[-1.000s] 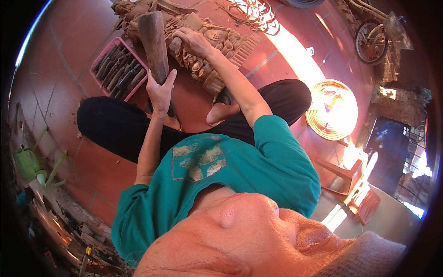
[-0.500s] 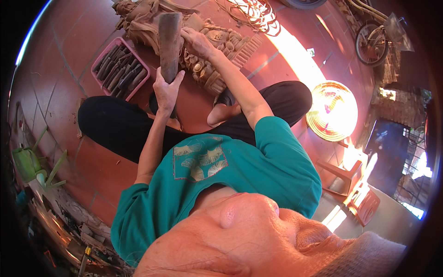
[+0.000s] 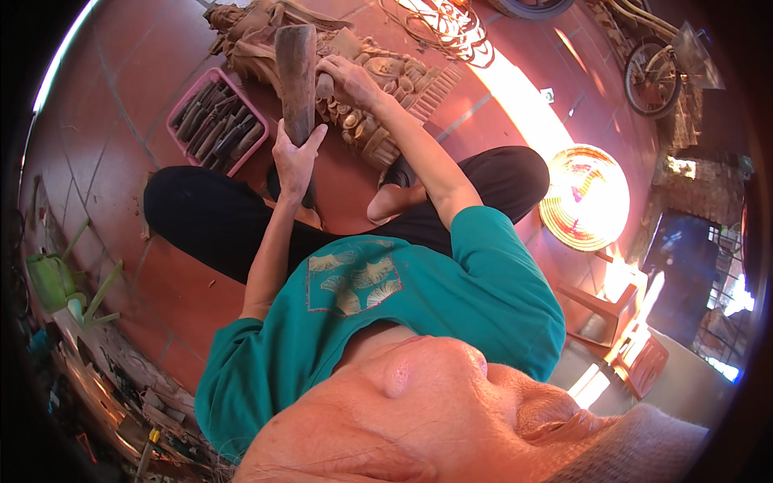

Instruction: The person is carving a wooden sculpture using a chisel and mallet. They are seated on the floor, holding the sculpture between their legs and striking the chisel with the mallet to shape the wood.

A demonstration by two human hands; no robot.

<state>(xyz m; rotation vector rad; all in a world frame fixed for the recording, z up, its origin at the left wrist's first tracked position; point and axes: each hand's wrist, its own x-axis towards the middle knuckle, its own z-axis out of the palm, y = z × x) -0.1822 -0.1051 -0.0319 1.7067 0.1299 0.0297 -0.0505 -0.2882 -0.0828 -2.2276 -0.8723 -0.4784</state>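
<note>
A long wooden mallet (image 3: 296, 80), broader at its far end, rises in front of me. My left hand (image 3: 295, 157) is closed round its near end. Just right of the mallet, my right hand (image 3: 354, 84) grips a tool whose rounded wooden handle end (image 3: 324, 86) shows beside the fingers. The rest of that tool is hidden, so its kind cannot be told. Below and beyond both hands lies a large carved wooden piece (image 3: 403, 74) with dense relief and a ridged right end. The mallet covers part of it.
Left of the carving, a pink plastic basket (image 3: 264, 133) holds many dark-handled tools. Coiled cord (image 3: 439, 36) lies beyond. A round woven tray (image 3: 584, 197) sits in sunlight at the right, near a reddish stool (image 3: 592, 310). A green watering can (image 3: 50, 282) stands at the left.
The mallet has shifted slightly left relative to the carving, and a gap now shows between it and the tool handle's end by my right hand. Both grips stay the same.
</note>
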